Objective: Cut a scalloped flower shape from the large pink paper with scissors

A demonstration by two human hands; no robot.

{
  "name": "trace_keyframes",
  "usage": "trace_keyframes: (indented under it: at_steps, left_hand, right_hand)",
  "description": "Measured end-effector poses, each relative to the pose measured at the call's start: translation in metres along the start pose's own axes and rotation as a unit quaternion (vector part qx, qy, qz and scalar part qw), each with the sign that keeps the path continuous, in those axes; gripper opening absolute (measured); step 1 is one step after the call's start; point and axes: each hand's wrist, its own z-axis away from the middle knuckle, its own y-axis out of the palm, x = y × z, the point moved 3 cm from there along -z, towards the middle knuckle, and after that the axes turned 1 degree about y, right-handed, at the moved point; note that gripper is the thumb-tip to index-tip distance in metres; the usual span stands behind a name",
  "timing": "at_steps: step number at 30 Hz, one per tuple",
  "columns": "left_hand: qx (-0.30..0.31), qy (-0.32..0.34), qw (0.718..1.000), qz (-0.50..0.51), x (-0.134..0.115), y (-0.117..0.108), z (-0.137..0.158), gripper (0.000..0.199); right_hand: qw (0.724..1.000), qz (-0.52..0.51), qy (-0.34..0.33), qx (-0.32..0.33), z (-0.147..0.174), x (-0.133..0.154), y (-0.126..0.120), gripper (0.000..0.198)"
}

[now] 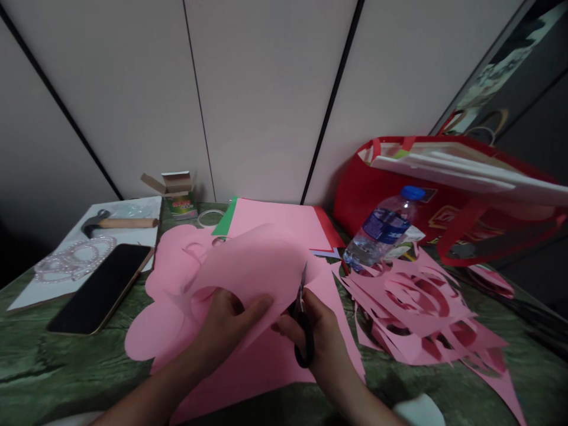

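My left hand [231, 319] pinches a sheet of pink paper [257, 260] by its near edge, thumb on top and fingers beneath. The sheet is lifted and curved, with a cut-out edge beside the hand. In my right hand [319, 331] is a pair of scissors [304, 340] with black handles, fingers through the loops. The blades point up and away at the right edge of the sheet. Below lie more pink sheets [275, 367] and rounded pink cut-outs [153, 328], partly hidden by the held sheet.
Pink paper scraps [412, 307] are heaped at right, near a water bottle [381, 228] leaning on a red bag [399, 183]. At left lie a phone [102, 290], a hammer [119, 223] and bead strings [75, 257]. Coloured sheets [275, 219] and a small open box [181, 201] stand behind.
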Motion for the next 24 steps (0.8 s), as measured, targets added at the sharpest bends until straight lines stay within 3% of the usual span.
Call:
trace_keyframes:
  at_steps: [24]
  left_hand:
    - [-0.03,0.022,0.999,-0.032,-0.003,-0.0049,-0.0027,0.032]
  right_hand:
    - [0.999,-0.021,0.04,-0.005,0.0006,-0.0056,-0.0003,0.017]
